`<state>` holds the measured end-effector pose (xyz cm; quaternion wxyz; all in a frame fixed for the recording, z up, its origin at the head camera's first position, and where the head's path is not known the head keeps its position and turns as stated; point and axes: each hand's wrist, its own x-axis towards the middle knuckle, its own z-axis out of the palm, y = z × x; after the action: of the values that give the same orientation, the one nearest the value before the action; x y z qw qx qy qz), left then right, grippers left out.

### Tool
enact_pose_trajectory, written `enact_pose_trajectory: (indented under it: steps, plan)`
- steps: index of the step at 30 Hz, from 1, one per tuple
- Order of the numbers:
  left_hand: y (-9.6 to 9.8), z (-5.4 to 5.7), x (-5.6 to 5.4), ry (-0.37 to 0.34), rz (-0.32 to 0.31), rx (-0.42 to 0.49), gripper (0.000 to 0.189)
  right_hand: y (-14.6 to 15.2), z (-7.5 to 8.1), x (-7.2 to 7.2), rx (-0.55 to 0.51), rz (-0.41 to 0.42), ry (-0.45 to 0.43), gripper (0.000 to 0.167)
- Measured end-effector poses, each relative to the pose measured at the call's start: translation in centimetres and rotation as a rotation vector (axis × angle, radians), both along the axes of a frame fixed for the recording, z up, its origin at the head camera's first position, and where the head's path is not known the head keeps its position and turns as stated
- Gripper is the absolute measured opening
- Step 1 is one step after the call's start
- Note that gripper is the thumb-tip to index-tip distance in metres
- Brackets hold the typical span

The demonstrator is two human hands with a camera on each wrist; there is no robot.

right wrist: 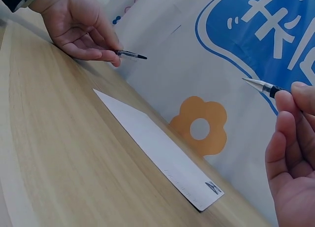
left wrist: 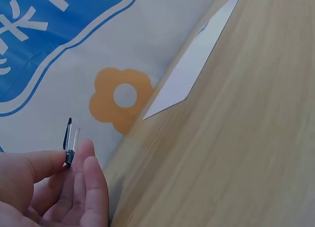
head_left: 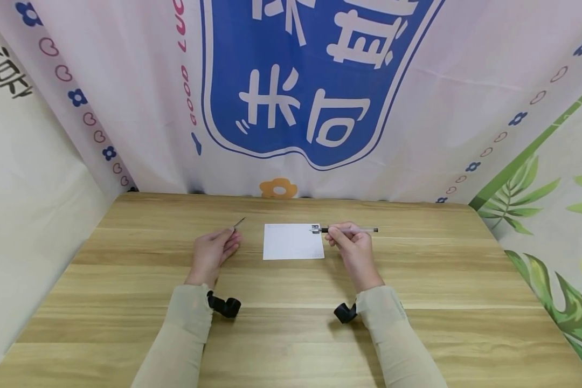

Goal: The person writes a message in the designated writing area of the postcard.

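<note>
My left hand (head_left: 215,252) pinches a clear pen cap (left wrist: 72,142) with a black clip between thumb and fingertips, left of the white card. In my right hand (head_left: 353,249) is a pen (head_left: 364,230) with a clear barrel and a black grip, held by thumb and fingers. Its bare metal tip (right wrist: 253,83) points left and overlaps the card's upper right corner in the head view. The white card (head_left: 293,242) lies flat on the table between both hands, with a small dark printed mark at that corner.
The wood-grain table (head_left: 281,345) runs back to a printed curtain (head_left: 165,108) with a blue sign and an orange flower (head_left: 267,188). Black wrist cameras are strapped at both sleeves. More patterned cloth hangs at the left and right sides.
</note>
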<state>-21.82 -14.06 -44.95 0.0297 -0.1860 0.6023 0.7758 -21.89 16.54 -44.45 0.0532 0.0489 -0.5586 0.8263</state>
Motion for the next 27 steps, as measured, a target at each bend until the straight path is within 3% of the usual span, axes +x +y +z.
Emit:
enact_pose_trajectory:
  steps: [10,20,25,27]
  plan:
    - [-0.8,-0.1,0.0,0.005,0.033,0.016,0.04,0.1,-0.3,-0.2,-0.009,-0.004,-0.01,0.014]
    - [-1.1,-0.2,-0.2,0.006,0.045,-0.029,0.039,0.2,-0.7,-0.3,-0.007,-0.03,-0.051,0.015]
    - [-1.2,0.0,-0.1,0.014,0.038,-0.051,0.039,0.3,-0.9,-0.4,-0.042,-0.044,-0.05,0.002]
    - [-1.2,0.0,0.0,0.02,0.036,-0.065,0.038,0.3,-1.0,-0.4,-0.046,-0.046,-0.049,0.008]
